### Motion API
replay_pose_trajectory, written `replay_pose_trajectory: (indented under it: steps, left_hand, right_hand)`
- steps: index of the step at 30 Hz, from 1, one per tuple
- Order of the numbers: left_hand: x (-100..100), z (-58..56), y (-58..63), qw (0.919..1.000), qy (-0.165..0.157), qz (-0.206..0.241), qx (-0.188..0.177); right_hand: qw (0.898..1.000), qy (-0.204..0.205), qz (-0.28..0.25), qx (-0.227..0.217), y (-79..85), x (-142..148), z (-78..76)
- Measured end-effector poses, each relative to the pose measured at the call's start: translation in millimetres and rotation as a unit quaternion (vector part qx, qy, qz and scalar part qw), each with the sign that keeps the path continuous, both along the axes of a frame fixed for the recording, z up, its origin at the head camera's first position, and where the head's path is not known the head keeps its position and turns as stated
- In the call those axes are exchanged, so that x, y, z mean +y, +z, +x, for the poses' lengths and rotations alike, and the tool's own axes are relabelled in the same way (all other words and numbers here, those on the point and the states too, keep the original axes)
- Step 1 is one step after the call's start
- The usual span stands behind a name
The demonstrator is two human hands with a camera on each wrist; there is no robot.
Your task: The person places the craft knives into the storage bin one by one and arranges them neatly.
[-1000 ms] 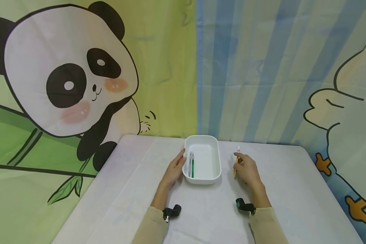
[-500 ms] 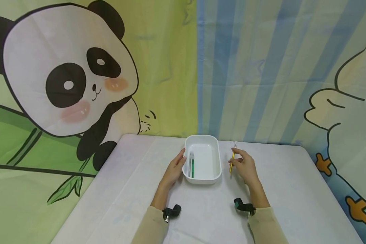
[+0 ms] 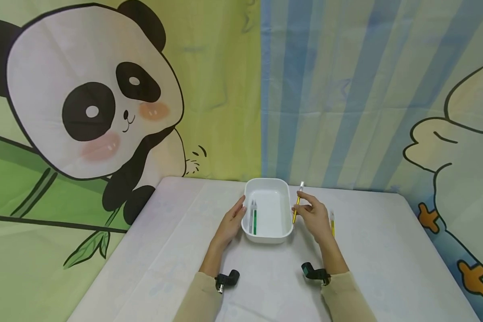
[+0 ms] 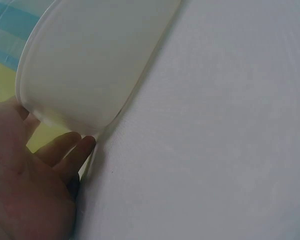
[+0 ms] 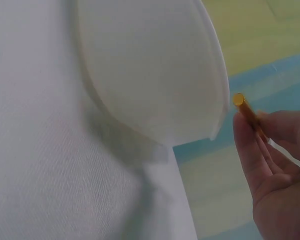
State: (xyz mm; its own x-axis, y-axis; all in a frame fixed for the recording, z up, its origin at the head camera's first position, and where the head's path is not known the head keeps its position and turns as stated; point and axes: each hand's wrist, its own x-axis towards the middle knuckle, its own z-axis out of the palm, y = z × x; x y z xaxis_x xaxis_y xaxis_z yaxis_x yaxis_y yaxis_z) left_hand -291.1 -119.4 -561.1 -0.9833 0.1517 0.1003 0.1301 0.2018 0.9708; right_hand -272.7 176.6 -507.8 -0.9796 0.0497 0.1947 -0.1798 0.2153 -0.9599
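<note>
My right hand pinches a slim yellow pen-like stick with a clear cap between thumb and fingers, close beside the right rim of a white rectangular tray. In the right wrist view the stick's shiny gold end points toward the camera. My left hand rests against the tray's left side, its fingers fairly straight along the outer wall, as the left wrist view also shows. Inside the tray, along its left side, lie a green capped stick and a silver one.
Another yellow capped stick lies on the white-covered table, right of my right wrist. The printed curtain hangs right behind the table's back edge. A small black wrist camera is strapped to each wrist.
My right hand has lifted the yellow stick and carried it left to the tray's right rim, revealing the second yellow stick on the table. The left hand and tray have stayed in place.
</note>
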Motion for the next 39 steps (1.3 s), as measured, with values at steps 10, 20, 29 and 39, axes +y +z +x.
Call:
replay_pose_trajectory:
  steps: [10, 20, 29, 39]
  left_hand:
    - [0.7, 0.6, -1.3, 1.0000, -0.001, 0.003, -0.003]
    - [1.2, 0.3, -1.7, 1.0000, -0.001, 0.001, -0.006]
    - [0.8, 0.0, 0.3, 1.0000, 0.003, 0.002, -0.007]
    - [1.5, 0.1, 0.1, 1.0000, 0.005, -0.003, -0.005]
  right_hand:
    - [0.999, 0.003, 0.033, 0.003, 4.9, -18.1, -2.5]
    - [0.998, 0.019, 0.054, 0.006, 1.5, -38.5, -6.9]
    - [0.997, 0.015, 0.078, 0.000, 5.0, -55.1, -12.4]
    - [0.994, 0.029, 0.103, 0.011, 10.4, -65.6, -16.5]
